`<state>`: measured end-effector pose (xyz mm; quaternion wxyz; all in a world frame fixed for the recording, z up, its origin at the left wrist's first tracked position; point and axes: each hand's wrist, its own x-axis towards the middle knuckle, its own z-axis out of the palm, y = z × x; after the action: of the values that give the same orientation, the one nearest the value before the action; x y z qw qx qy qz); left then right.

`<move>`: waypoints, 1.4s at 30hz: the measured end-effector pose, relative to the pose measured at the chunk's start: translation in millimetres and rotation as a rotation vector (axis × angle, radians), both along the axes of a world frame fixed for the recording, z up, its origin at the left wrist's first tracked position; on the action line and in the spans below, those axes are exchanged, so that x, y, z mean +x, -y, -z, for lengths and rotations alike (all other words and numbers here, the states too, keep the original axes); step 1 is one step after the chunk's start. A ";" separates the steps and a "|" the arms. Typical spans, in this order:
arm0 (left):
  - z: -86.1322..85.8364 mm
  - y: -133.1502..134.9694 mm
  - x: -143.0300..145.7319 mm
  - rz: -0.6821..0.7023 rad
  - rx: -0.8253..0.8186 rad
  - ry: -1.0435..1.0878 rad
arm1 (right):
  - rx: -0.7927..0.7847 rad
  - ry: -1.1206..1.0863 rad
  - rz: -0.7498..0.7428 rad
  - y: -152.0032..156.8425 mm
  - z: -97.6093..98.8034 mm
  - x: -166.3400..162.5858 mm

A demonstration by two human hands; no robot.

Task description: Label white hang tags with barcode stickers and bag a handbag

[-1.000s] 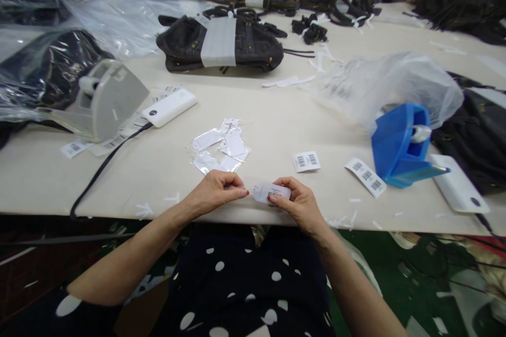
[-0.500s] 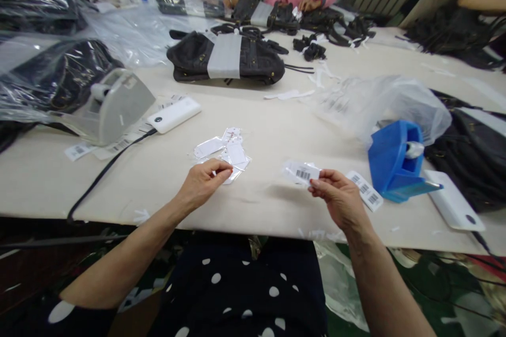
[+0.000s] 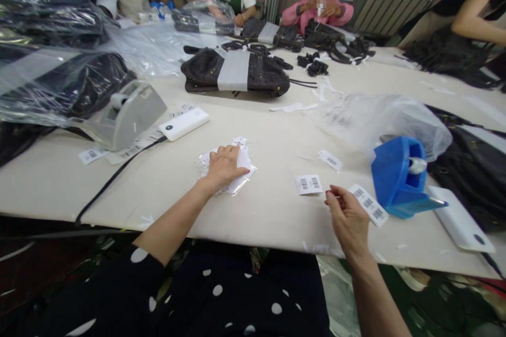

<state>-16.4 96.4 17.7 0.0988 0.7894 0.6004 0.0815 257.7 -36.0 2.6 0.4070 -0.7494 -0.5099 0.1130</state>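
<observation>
My left hand [image 3: 223, 166] lies with fingers flat on a small pile of white tags in clear sleeves [image 3: 244, 160] near the middle of the table. Held just above the table's front edge, my right hand [image 3: 348, 216] has loosely spread fingers and holds nothing. Just ahead of it lie a white barcode label [image 3: 309, 184] and a strip of barcode labels [image 3: 369, 204]. A single sleeved tag [image 3: 330, 159] lies farther out on the table.
A blue tape dispenser [image 3: 397, 176] and a white power bank [image 3: 460, 218] stand to the right, under a crumpled plastic bag [image 3: 379, 118]. At left are a grey tape dispenser [image 3: 126, 113], another power bank [image 3: 184, 123] and its black cable. A banded black handbag [image 3: 237, 71] lies beyond. Other people work at the far side.
My right hand has let go of the sleeved tag, which now lies on the table, and has drawn back. The left hand has moved forward onto the tag pile.
</observation>
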 end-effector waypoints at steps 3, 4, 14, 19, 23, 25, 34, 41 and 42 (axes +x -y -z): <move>-0.6 -9.4 -1.9 0.006 -0.051 0.002 | 0.029 -0.032 -0.036 8.6 1.7 -13.2; -0.7 -12.1 -3.0 0.007 -0.060 0.000 | 0.038 -0.042 -0.053 10.0 1.7 -17.6; -8.4 -37.3 -2.7 0.118 -0.160 -0.153 | 0.044 -0.101 -0.223 11.5 6.5 -52.1; -16.2 -35.6 2.4 0.108 -0.117 -0.174 | 0.035 -0.133 -0.264 18.7 10.3 -56.8; -24.4 -25.5 1.2 0.149 0.005 -0.149 | 0.027 -0.143 -0.278 22.0 10.7 -58.9; -28.0 -22.1 -1.3 0.164 0.015 -0.099 | 0.021 -0.159 -0.282 22.4 11.5 -60.3; -43.8 -16.7 -13.8 -0.138 -0.146 0.881 | -0.015 -0.447 -0.275 15.9 4.0 -80.3; -38.9 44.4 33.9 -0.307 -0.428 1.375 | -0.032 -1.154 -0.172 -8.5 -13.2 -114.9; -34.8 53.8 40.5 -0.294 -0.464 1.373 | -0.011 -1.219 -0.128 -10.5 -13.4 -116.5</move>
<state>24.1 42.5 52.5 0.6047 0.4308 0.5048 0.4403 141.2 -25.5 16.0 0.6139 -0.5199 -0.2286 0.5483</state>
